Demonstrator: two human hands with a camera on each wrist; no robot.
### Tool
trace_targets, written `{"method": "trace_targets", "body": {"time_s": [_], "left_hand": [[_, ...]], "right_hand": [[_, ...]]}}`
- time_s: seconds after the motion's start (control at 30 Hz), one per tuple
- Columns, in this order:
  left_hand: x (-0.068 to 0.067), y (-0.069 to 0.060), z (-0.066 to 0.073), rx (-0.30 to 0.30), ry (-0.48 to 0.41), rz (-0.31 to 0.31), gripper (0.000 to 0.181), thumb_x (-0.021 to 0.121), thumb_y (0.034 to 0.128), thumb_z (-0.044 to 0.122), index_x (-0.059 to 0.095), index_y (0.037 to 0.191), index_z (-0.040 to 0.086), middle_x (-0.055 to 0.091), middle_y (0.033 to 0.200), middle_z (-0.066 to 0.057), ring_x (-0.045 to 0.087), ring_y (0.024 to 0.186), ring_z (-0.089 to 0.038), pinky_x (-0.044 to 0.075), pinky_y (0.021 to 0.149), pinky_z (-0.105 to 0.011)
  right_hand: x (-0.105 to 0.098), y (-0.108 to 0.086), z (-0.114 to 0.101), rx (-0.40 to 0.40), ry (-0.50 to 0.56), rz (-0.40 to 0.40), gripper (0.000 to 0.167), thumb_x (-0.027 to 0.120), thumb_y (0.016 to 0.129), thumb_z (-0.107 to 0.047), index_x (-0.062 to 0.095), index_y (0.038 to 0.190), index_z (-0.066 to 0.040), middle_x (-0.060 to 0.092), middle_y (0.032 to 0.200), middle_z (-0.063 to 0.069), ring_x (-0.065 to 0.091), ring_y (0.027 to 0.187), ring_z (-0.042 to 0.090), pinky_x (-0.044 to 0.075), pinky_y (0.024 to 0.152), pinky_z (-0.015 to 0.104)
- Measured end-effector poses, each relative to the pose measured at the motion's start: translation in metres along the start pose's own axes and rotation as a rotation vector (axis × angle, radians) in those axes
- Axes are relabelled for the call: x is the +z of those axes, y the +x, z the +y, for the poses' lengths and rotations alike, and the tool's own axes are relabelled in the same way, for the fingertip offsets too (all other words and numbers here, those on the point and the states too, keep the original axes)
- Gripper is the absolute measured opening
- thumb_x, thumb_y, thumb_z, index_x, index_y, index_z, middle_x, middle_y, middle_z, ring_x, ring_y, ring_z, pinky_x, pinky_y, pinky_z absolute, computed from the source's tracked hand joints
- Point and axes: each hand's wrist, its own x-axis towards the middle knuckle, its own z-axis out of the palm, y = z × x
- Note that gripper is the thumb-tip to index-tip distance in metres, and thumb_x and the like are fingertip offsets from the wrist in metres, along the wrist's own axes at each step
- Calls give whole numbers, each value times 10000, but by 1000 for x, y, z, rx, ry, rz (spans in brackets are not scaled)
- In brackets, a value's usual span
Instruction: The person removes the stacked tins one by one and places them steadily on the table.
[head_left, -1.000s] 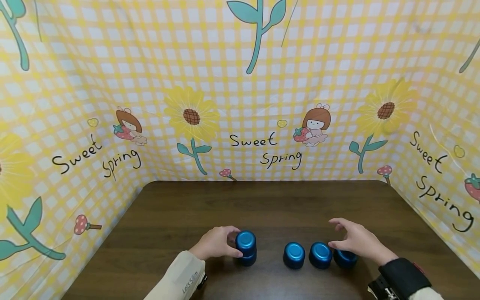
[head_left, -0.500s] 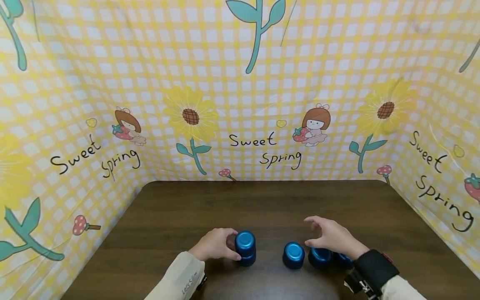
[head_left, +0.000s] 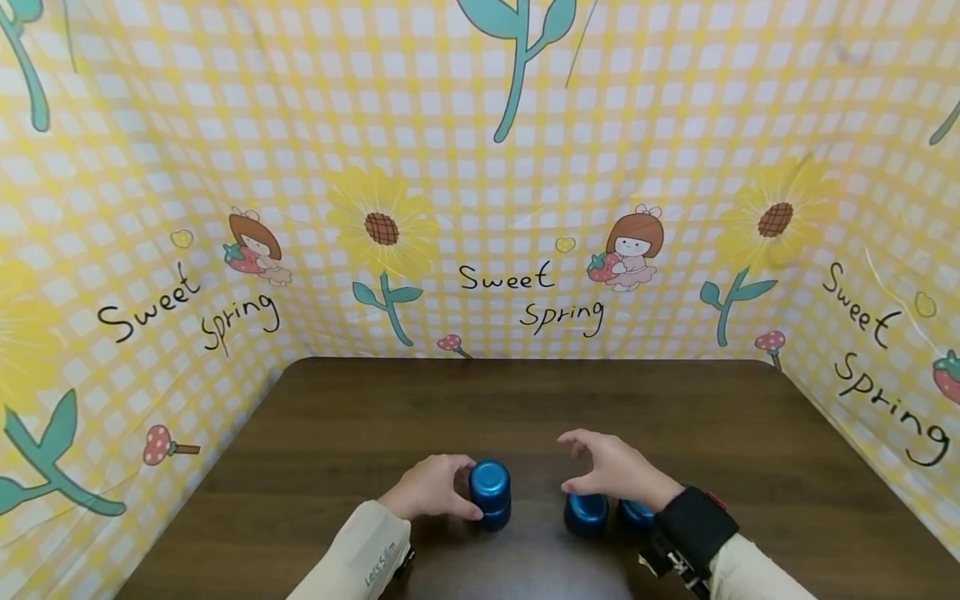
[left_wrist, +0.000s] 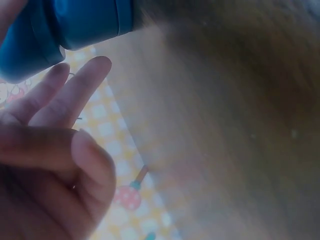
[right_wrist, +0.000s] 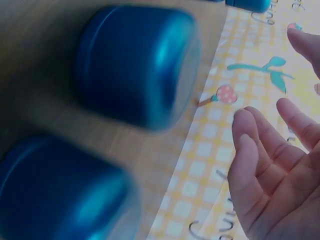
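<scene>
Two shiny blue round canisters stand stacked, the upper canister (head_left: 491, 477) on the lower canister (head_left: 495, 515). My left hand (head_left: 427, 487) holds this stack from the left, thumb at its near side and fingertips reaching behind. The left wrist view shows the upper canister (left_wrist: 22, 42) close to the fingertips. Over the loose canisters my right hand (head_left: 618, 471) hovers, thumb and fingers spread, nothing between them. Below it sit a canister (head_left: 587, 515) and a second canister (head_left: 636, 515), partly covered by the hand. The right wrist view shows two canisters, including one (right_wrist: 137, 67), apart from the fingers.
All of this stands on a dark brown wooden table (head_left: 420, 400). A yellow-checked cloth (head_left: 495, 200) with flowers and lettering hangs behind and at both sides. A black band (head_left: 693, 529) with a small device circles my right wrist.
My right hand has moved left, from above the rightmost canister to above the leftmost loose one; its forearm now hides the rightmost canister. My left hand and the stack have hardly moved.
</scene>
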Motion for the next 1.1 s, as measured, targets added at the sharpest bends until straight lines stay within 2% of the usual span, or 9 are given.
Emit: {"method": "trace_targets", "body": {"time_s": [0.2,0.3,0.43,0.63,0.87,1.1], "left_hand": [[0,0,1,-5,0,-1,482,857,703,242,634,1075,32,673,931,-22,622,814,-169,524,750,-411],[0,0,0,-5,4,3,484,857,702,241,633,1074,28,668,910,-18,614,793,-164,524,739,-403],[0,1,1,-1,6,9,485,856,702,240,633,1072,19,652,868,0,586,757,-148,516,717,-373],[1,0,3,7,20,16,462,857,700,233,638,1049,24,612,805,36,546,714,-132,484,672,-323],[1,-1,4,28,27,21,443,859,689,235,640,1022,42,607,791,55,540,690,-105,471,648,-296],[4,2,2,49,40,31,418,861,680,269,646,983,80,632,817,68,547,694,-73,468,662,-286]], "right_hand": [[14,12,-15,-21,53,-37,571,751,816,-214,521,1295,-6,584,1128,196,566,679,162,461,633,304],[23,19,-23,-40,68,-39,578,760,807,-205,523,1294,-3,587,1154,212,612,798,231,491,694,350],[35,28,-33,-48,30,-35,611,778,782,-228,530,1296,-11,614,1133,190,616,944,302,500,753,412],[49,36,-45,-33,-48,-23,648,801,750,-288,550,1292,-36,642,1082,115,624,880,231,496,687,355],[60,40,-56,-31,-74,5,644,814,743,-309,564,1273,-43,656,1087,75,622,943,191,510,747,332],[69,43,-58,-18,-118,42,621,805,747,-343,579,1254,-64,636,1111,74,610,942,192,514,748,340]]}}
